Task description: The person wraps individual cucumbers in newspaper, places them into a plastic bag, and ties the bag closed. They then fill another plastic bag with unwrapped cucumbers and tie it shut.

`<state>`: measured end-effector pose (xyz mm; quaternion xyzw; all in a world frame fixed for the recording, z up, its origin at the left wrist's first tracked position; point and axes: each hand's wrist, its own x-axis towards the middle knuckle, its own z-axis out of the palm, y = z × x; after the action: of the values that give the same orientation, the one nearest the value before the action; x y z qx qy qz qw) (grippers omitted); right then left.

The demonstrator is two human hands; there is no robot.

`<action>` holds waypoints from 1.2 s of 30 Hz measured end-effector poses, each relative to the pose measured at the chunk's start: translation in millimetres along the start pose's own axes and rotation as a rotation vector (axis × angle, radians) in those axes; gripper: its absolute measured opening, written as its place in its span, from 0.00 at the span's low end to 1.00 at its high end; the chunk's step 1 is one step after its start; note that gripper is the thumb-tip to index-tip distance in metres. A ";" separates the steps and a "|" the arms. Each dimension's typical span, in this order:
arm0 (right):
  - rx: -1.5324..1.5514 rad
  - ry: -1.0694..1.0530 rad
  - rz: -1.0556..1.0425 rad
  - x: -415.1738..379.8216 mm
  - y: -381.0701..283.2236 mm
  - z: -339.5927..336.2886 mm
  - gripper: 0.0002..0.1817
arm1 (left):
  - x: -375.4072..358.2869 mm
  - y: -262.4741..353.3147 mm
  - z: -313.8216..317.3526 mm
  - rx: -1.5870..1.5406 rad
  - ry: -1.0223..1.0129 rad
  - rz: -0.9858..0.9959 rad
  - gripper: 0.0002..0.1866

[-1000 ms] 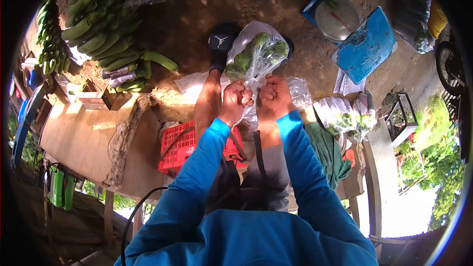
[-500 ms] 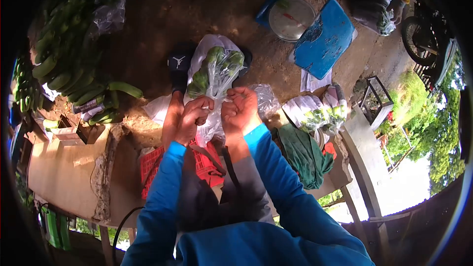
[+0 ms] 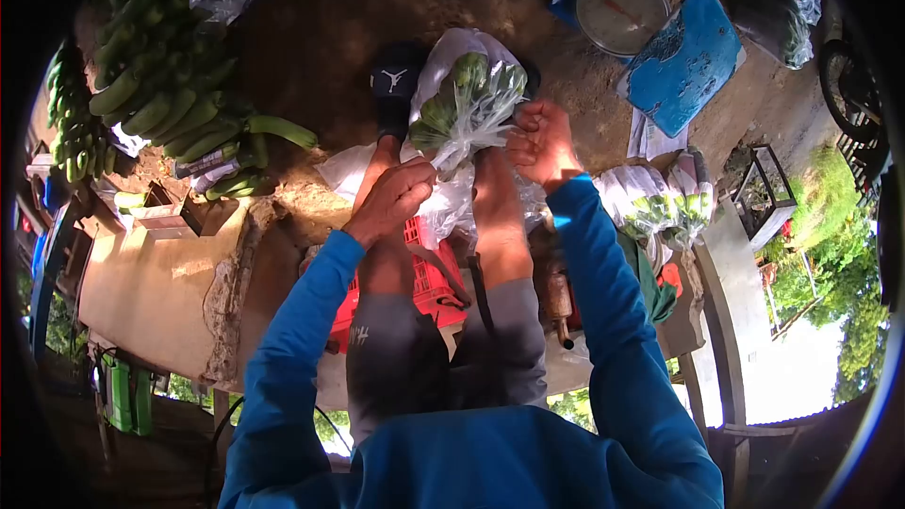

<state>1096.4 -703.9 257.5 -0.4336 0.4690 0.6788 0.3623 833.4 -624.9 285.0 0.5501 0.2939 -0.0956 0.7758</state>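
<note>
A clear plastic bag [image 3: 471, 99] of green vegetables sits between my feet, its neck gathered tight. My left hand [image 3: 391, 200] is closed just left of that neck, knuckles up. On the other side, my right hand [image 3: 544, 144] has its fingers curled beside the bag's right edge. Whatever thin thing either hand grips is too small to make out. Loose plastic hangs below the neck, between my shins.
Long green vegetables [image 3: 174, 113] are heaped at left. A scale with a round pan [image 3: 622, 11] stands by a worn blue board [image 3: 683, 57] at upper right. Filled bags [image 3: 650, 200] lie right of my arm. A red crate [image 3: 438, 287] is beneath my legs.
My hands have moved apart, left and right of the bag's neck, which now looks cinched tighter. The view has shifted, so the bag and surroundings appear in different places.
</note>
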 end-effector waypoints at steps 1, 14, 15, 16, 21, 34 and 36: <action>0.006 -0.006 0.005 2.5 -3.3 -2.5 0.20 | -2.8 -0.7 -1.3 -0.060 0.009 0.023 0.07; -0.213 -0.108 -0.002 33.6 -24.4 -39.3 0.17 | 14.4 -71.8 -22.0 -0.202 0.110 -0.234 0.14; -0.358 0.126 -0.203 28.1 6.6 -39.3 0.17 | 20.5 -55.3 -42.4 -0.375 0.004 -0.453 0.15; -0.476 0.366 -0.414 17.4 40.9 -38.0 0.20 | 28.1 -30.9 -58.7 -0.528 -0.118 -0.673 0.16; -0.527 0.385 -0.368 1.4 85.3 -19.2 0.22 | 31.4 19.1 -51.6 -0.224 -0.008 -0.428 0.13; -0.424 0.191 -0.852 41.2 163.5 1.4 0.16 | 164.4 77.6 4.2 0.879 -0.559 -0.113 0.15; -0.302 0.231 -0.829 39.6 159.3 5.5 0.17 | 168.8 67.5 10.8 0.859 -0.634 -0.132 0.15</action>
<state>937.6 -742.7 273.2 -0.7056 0.1889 0.4843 0.4815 1005.6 -579.7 246.5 0.7424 0.0135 -0.4171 0.5241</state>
